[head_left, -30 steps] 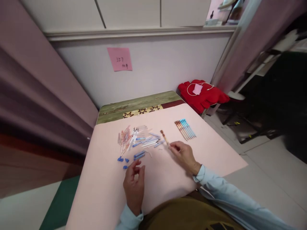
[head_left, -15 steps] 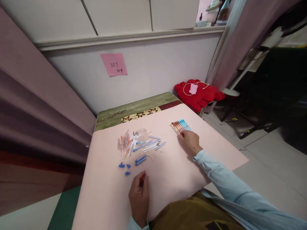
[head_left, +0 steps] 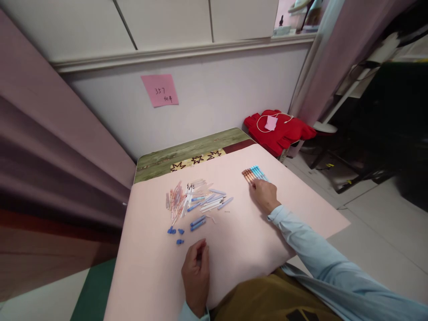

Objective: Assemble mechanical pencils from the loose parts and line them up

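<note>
A row of pens (head_left: pixel 250 174), brown-capped on the left and light blue on the right, lies side by side at the right of the table. My right hand (head_left: pixel 264 195) is closed at the lower end of the brown-capped pens, its fingertips on a pen and hiding its end. My left hand (head_left: pixel 196 272) rests near the front edge, fingers curled, thumb close to the index finger, nothing visible between them. Beyond it lie blue caps (head_left: pixel 180 242), short blue pen barrels (head_left: pixel 198 223) and a loose pile of pen parts (head_left: pixel 190 198) in pink, white and blue.
A pale pink cover (head_left: pixel 150 276) lies over the table, with a green wood-look strip (head_left: pixel 187 147) bare at the back. Red cloth (head_left: pixel 281 133) with a white cord sits beyond the far right corner. A pink note (head_left: pixel 160 90) is stuck on the wall.
The leftmost brown-capped pen now sits closer against the row, with my right hand still at its lower end. My left hand keeps its place; the whole view shifts slightly.
</note>
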A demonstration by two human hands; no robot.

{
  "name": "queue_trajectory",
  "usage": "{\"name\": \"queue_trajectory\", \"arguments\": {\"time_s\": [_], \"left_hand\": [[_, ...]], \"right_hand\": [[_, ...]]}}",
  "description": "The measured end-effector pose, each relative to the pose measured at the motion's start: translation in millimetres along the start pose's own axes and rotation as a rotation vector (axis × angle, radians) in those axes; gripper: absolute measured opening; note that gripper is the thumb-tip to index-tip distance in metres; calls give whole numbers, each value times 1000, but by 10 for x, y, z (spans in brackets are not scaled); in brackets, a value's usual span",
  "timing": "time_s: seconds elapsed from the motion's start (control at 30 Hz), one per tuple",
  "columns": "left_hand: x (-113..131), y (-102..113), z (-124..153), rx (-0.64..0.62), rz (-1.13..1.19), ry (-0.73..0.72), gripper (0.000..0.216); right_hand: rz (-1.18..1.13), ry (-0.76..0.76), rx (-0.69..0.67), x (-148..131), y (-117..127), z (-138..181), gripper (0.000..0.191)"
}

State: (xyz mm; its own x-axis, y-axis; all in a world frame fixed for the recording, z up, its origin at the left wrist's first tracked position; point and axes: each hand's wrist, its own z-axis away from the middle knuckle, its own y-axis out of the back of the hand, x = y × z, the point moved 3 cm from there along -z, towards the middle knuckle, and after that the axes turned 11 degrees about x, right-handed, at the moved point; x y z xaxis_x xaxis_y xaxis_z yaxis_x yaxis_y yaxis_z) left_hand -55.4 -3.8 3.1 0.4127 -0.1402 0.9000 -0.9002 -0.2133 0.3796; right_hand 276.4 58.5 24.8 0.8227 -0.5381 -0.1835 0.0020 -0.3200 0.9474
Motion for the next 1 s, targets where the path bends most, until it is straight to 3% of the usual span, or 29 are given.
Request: {"name": "queue_trajectory", "arguments": {"time_s": [0.47, 1.0], "left_hand": [[16, -5, 1, -3, -11, -43, 28], [-12, -26, 66, -11, -10, -85, 22]], "right_hand": [[51, 140, -26, -16, -56, 17, 32], [21, 240, 44, 85, -40, -38, 28]]}}
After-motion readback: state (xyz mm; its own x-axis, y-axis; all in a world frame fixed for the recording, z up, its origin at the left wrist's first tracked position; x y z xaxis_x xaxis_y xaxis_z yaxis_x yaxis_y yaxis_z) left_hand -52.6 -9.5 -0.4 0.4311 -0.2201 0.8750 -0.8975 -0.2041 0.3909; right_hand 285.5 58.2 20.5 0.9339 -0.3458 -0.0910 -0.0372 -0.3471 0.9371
